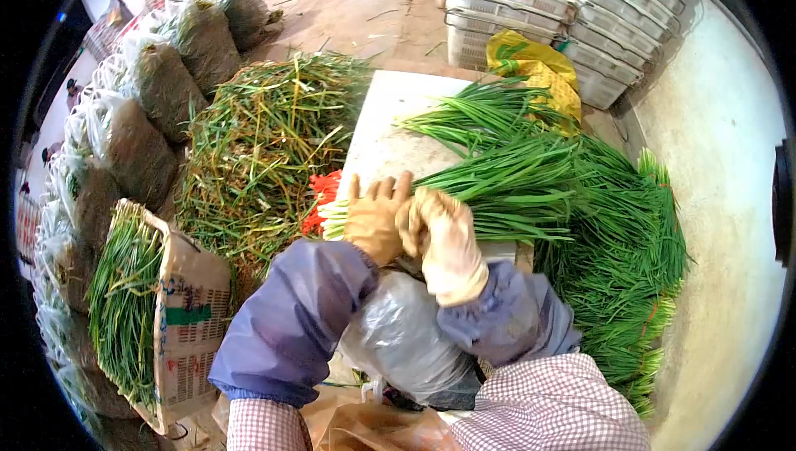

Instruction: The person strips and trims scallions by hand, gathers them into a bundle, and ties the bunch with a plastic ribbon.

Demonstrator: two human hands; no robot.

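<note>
A bunch of garlic chives (506, 190) lies across the white board (385, 111), its pale stem ends (333, 220) pointing left and its green leaves right. My left hand (373, 223), in a tan glove, lies flat over the bunch near the stem ends, fingers stretched out and spread. Beside it, my right hand (444, 244), also gloved, is closed with its fingers curled together at the near side of the bunch. Whatever is in those fingers is hidden. Red ties (325, 194) lie at the board's left edge. More loose chives (489, 111) rest farther back on the board.
A heap of trimmed leaves (265, 144) rises left of the board. A large pile of chives (622, 260) lies right, beside the wall (721, 202). A filled crate (195, 310), full sacks (145, 144), stacked crates (506, 3) and a yellow bag (539, 70) stand around.
</note>
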